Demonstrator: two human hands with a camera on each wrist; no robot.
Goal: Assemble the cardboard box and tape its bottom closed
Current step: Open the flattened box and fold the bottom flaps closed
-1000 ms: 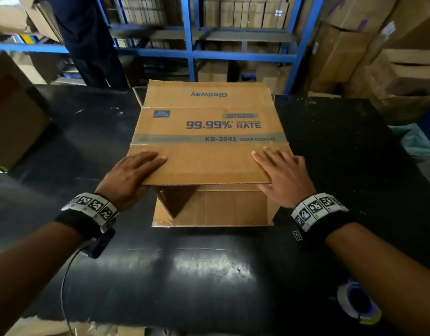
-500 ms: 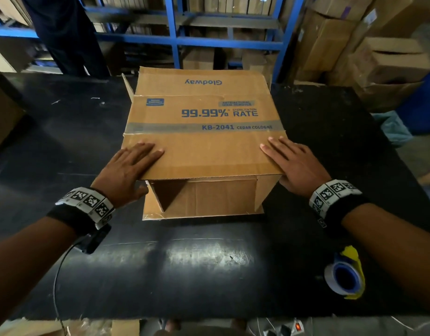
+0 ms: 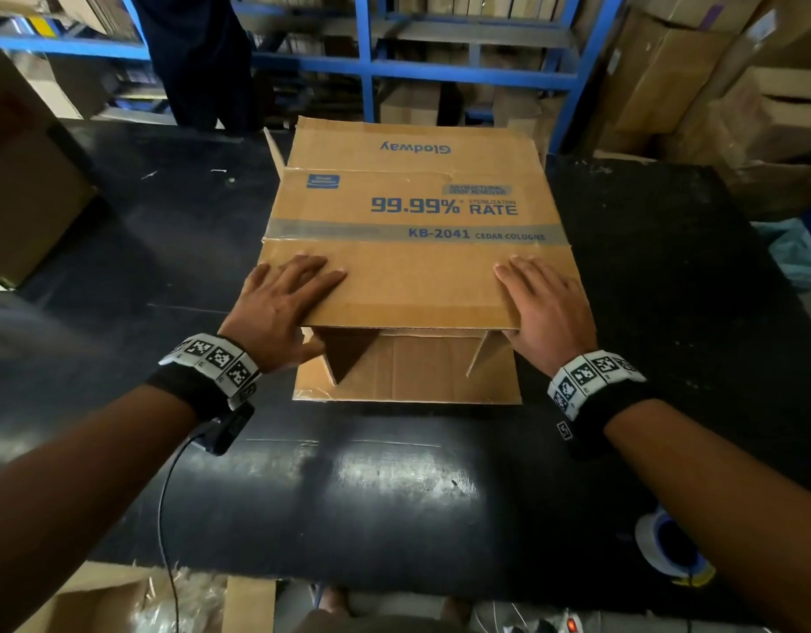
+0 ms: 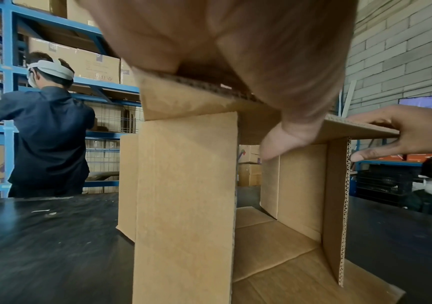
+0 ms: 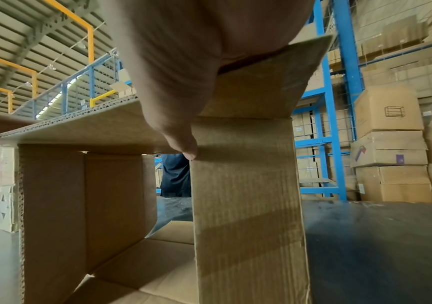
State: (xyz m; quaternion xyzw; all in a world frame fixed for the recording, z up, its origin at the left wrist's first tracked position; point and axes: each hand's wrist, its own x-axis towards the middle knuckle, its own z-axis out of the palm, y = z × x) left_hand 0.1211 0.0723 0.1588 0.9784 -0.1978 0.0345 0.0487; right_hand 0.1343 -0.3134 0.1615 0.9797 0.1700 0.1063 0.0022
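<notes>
A brown cardboard box [image 3: 413, 212] printed "99.99% RATE" lies on its side on the black table [image 3: 349, 486], with one unsealed end toward me. Its flaps stand out, and I can see through to the far side. My left hand [image 3: 285, 303] lies flat on the near top flap's left corner, the thumb [image 4: 274, 148] hanging below the edge. My right hand [image 3: 545, 303] lies flat on the right corner, its thumb [image 5: 186, 150] touching the upright side flap [image 5: 246, 205]. A tape roll [image 3: 668, 545] sits near the table's front right, partly behind my right forearm.
A person in dark clothes [image 4: 48, 133] stands behind the table at blue shelving [image 3: 367, 61]. Stacked cartons [image 3: 760, 130] fill the right side, and a large carton [image 3: 24, 198] sits at the left. An open carton [image 3: 120, 600] lies below the table's front edge.
Both hands stay flat on the near top flap. The head view has shifted a little; the box keeps its place on the table.
</notes>
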